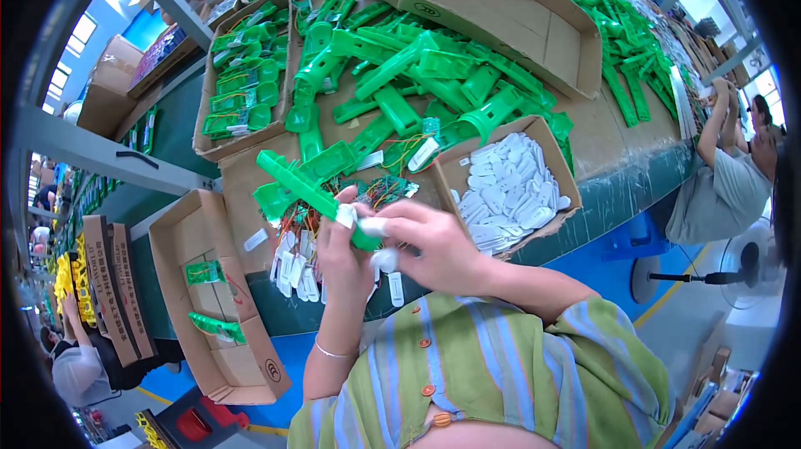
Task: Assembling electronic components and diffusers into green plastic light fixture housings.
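I hold a long green plastic handle piece [304, 186] up in front of my chest, above the near edge of the table [617, 169], its broad end pointing far and left and its narrow end down between my hands. My left hand [344, 240] is closed around the lower end of it, fingers wrapped on the shaft, and my right hand [434, 240] comes across from the right with fingers pinched together on a small white plastic part [371, 226] pressed against that same end; another small white piece seems to sit lower in that palm, though I cannot tell its shape. The green piece looks like a hollow moulded shell, so I judge it light and stiff, with smooth faces that could slip; the ribbed shaft near the narrow end seems the sound place to grip, since the thin edges of the open end might flex. The white part is tiny and slick, best held at its sides with fingertips. Thin coloured wires [292, 219] hang under the handle and look easy to snag or pull loose. Just beneath my hands lies a scatter of white tabs [292, 269] on the table, and to the right a cardboard box of white pieces [509, 186]. Farther off is a heap of green parts [417, 73], and at the near left an open carton [209, 299] hangs below the table edge.
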A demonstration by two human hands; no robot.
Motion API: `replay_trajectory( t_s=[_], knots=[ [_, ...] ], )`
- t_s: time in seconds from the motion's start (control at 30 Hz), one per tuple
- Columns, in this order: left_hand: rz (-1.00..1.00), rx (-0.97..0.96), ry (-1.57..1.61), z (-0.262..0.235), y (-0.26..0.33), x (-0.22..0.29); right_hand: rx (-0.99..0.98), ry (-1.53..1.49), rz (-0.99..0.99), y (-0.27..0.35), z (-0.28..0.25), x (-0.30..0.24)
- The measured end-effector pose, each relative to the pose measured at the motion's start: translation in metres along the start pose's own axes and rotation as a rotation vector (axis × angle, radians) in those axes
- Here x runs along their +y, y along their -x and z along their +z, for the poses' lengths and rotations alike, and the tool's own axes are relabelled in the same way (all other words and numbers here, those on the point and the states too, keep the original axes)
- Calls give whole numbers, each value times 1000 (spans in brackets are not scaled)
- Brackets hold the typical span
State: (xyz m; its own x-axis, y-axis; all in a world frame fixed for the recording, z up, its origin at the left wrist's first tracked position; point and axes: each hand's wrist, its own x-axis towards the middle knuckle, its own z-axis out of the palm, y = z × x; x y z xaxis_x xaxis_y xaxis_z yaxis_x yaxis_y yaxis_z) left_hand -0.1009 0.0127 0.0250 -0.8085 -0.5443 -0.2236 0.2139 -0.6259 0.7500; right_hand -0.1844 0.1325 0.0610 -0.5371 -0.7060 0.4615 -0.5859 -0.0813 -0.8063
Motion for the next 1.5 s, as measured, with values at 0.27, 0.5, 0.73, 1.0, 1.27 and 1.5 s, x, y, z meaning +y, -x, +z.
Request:
replay_trajectory(
  t_s=[0.27,0.5,0.73,1.0,1.27,1.5],
  knots=[
    [121,41,-840,1,2,-2,-323,901,410,45,-87,90],
    [346,53,-1134,0,13,7,-8,648,192,31,-110,82],
    [140,-260,-478,0,25,-4,-226,-803,583,2,-28,21],
    [85,-293,-430,-18,46,0,-253,-739,510,-8,-11,11],
    [174,-181,-638,-10,45,3,-231,-599,484,-9,7,10],
    [58,29,-150,-60,16,52,-26,-445,447,-47,-31,44]
  ],
)
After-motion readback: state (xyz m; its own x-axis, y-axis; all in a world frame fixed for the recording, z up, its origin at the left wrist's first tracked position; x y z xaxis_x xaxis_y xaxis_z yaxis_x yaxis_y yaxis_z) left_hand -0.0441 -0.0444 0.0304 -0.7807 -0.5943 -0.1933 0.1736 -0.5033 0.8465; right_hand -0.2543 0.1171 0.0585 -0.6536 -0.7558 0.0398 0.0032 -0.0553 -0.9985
